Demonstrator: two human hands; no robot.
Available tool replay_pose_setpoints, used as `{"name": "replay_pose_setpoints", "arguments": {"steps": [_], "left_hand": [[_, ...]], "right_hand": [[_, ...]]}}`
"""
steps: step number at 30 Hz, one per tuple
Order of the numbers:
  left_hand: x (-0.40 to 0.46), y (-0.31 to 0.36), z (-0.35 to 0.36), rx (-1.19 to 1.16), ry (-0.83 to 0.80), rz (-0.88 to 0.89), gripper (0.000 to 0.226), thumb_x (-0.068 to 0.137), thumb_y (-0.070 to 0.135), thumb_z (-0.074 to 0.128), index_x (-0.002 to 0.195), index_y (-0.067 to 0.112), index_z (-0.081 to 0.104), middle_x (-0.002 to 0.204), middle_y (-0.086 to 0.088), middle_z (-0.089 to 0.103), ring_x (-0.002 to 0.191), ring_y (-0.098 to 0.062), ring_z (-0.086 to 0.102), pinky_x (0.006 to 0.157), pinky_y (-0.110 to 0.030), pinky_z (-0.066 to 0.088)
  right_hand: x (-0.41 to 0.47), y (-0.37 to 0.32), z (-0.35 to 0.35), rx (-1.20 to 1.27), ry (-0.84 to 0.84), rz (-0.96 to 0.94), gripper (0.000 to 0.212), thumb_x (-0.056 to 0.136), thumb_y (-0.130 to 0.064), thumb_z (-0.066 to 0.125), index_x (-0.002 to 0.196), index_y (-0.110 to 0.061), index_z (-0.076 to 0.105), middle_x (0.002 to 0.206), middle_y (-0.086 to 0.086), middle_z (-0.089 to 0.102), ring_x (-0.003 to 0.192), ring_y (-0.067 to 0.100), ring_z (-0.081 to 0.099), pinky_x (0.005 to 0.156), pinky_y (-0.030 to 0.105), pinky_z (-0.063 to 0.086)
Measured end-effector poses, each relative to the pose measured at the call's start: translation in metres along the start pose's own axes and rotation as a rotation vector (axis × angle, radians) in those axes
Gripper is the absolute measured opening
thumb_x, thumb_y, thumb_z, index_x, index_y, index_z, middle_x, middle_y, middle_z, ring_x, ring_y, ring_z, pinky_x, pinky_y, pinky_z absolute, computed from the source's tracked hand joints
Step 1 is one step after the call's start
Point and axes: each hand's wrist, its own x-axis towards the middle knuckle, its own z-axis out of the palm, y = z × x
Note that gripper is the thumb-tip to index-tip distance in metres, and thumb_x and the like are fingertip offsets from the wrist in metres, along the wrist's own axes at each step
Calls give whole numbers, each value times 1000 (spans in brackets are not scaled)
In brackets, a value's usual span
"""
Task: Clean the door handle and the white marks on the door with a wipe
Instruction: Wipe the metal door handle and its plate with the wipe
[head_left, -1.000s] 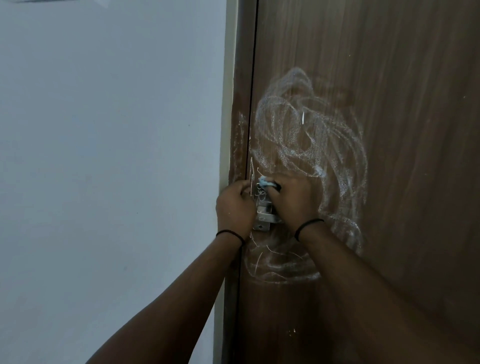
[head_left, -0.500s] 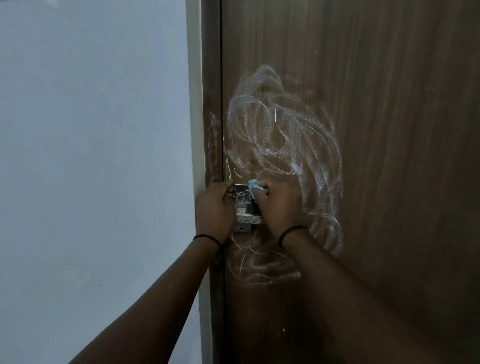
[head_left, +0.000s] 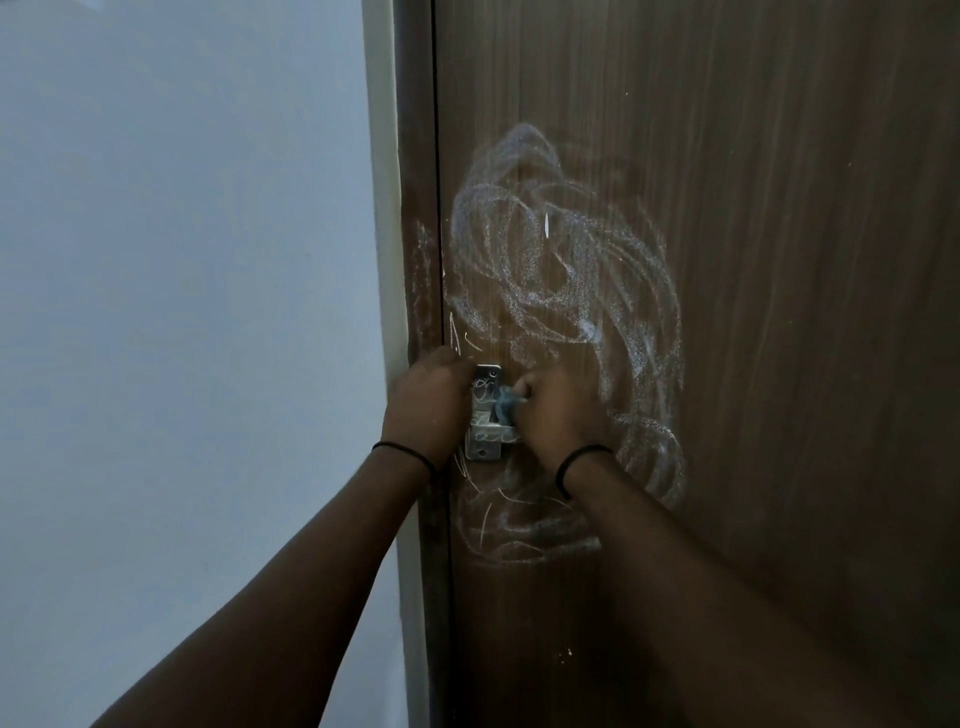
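The right hand (head_left: 558, 413) is curling its fingers around a small bluish wipe (head_left: 506, 402), pinching it tight and pressing it against the metal door handle (head_left: 485, 415). Only a crumpled bit of the wipe is showing past the knuckles. The back of the hand is facing the camera, and the forearm is reaching up from the lower right with a dark band (head_left: 582, 462) circling the wrist.

The left hand (head_left: 428, 405) is sitting just beside the handle plate on its left, over the door's edge, fingers bent away from view; whether it is gripping anything cannot be told. Its forearm is rising from the lower left.

The handle plate is carrying thin white scribbles. White marks (head_left: 566, 291) are swirling across the brown door (head_left: 779, 260) above, right of and below the handle. A pale wall (head_left: 182, 312) is filling the left side.
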Motion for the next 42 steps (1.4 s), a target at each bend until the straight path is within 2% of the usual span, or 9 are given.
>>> {"name": "replay_pose_setpoints", "arguments": {"steps": [8,12,16,20,24,29,34,39,42], "left_hand": [[-10,-4,13,39,68,88,29,82,3,69,111,-2,68,99,-17,64,83,-32,61,66,-37,50],[-7,3,14,-22,83,71,24,76,-8,69,99,-2,71,93,-15,64,79,-29,61,63,-29,43],[6,2,10,16,8,5,24,82,-2,61,101,5,73,96,-9,61,84,-24,58,64,-30,46],[9,5,6,25,-28,-20,28,84,-3,55,103,6,73,99,-9,59,84,-23,59,64,-26,42],[12,5,7,31,-44,-61,29,82,-4,56,101,8,73,102,-8,58,86,-25,60,68,-33,50],[16,6,4,34,-65,-73,29,83,-3,55,103,8,73,107,-8,59,89,-25,61,71,-32,49],[15,6,2,35,-93,-81,29,83,0,58,105,11,73,106,-7,58,89,-25,60,70,-29,47],[13,6,1,27,-92,-101,33,81,-4,56,105,11,73,105,-8,57,88,-27,61,66,-27,42],[12,6,1,29,-84,-110,34,79,-5,56,103,12,73,101,-7,56,84,-25,60,62,-24,35]], "right_hand": [[3,-7,0,88,156,-65,18,86,-16,62,78,-24,76,70,-8,70,58,10,62,53,27,51],[14,-1,0,-105,-85,-9,20,87,-13,62,69,-18,72,68,0,68,66,17,65,64,35,59],[6,-3,2,24,77,-29,19,83,-12,61,72,-22,73,68,-6,69,62,11,63,54,29,55],[11,3,2,-22,-68,19,23,87,-12,57,69,-16,71,69,1,68,65,17,65,60,34,58],[5,-6,5,146,169,-69,19,87,-14,63,69,-21,67,67,-7,66,57,9,58,50,27,48],[15,-10,10,-36,-88,-28,15,85,-7,62,74,-14,67,70,3,64,70,20,65,50,24,45],[6,-13,14,168,185,-34,16,86,0,59,83,-12,69,83,2,69,76,16,63,63,32,55],[14,-7,6,-45,-81,37,10,88,-8,63,85,-10,72,84,7,70,81,22,66,69,34,57],[9,-11,4,124,130,-46,15,85,-2,63,78,-13,71,77,0,69,72,13,64,61,29,54]]}}
